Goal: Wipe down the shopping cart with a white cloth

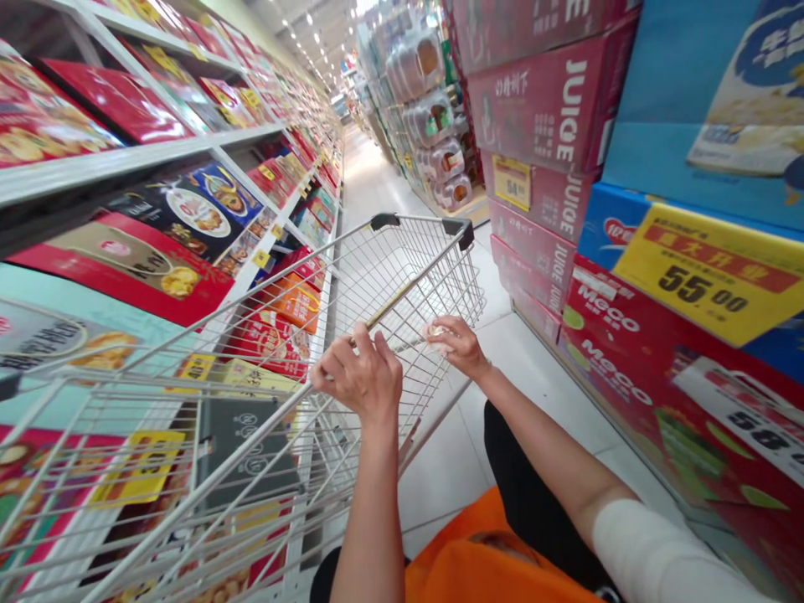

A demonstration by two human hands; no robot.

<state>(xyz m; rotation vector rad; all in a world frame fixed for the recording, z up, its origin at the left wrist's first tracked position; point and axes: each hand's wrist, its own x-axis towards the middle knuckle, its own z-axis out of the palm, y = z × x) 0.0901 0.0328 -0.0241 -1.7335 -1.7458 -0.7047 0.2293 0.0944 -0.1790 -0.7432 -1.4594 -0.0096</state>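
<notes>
A wire shopping cart (414, 251) stands in a store aisle, seen tilted. My left hand (358, 377) is closed round the cart's handle bar at its near end. My right hand (456, 342) is closed too, resting at the cart's rim and pinching a small crumpled whitish thing (435, 332) that I cannot make out. The cart's basket holds nothing that I can see.
Shelves of red and blue gift boxes (157, 243) run along the left. Stacked cartons marked JUICE (553, 117) and red MECO cartons (628, 352) with a yellow 55.00 price tag (709, 276) line the right. The pale tiled aisle floor (377, 176) stretches ahead.
</notes>
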